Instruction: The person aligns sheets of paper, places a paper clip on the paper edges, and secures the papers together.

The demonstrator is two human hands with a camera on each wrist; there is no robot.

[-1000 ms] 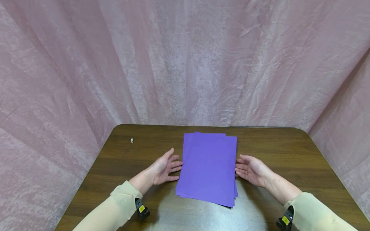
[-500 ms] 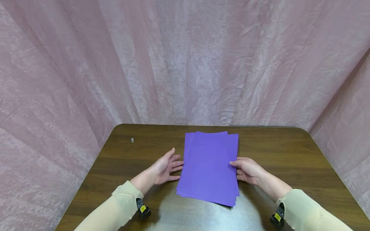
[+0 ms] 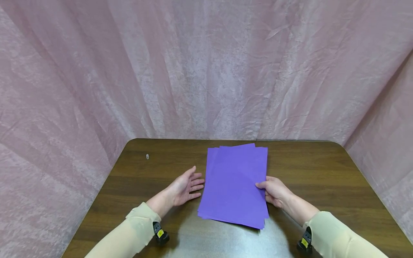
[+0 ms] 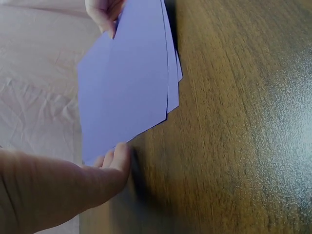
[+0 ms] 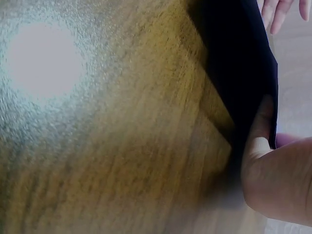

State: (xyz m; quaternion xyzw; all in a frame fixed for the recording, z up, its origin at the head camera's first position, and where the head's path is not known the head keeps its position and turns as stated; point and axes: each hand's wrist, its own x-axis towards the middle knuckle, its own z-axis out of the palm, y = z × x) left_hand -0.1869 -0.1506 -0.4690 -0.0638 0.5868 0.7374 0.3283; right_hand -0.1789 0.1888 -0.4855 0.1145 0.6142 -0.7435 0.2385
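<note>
Purple paper stack (image 3: 233, 184) lies mid-table (image 3: 322, 172), nearer the front edge. Right hand (image 3: 274, 191) pinches its right edge, lifting it; left hand (image 3: 185, 186) rests with relaxed straight fingers beside its left edge.

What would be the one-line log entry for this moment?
right hand: pinches purple paper stack | left hand: open beside stack | surface: table

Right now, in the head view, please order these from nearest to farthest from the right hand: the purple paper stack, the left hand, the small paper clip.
1. purple paper stack: pinched by the right hand at its right edge.
2. left hand: beside the stack's left edge.
3. paper clip: far left of the table.
</note>
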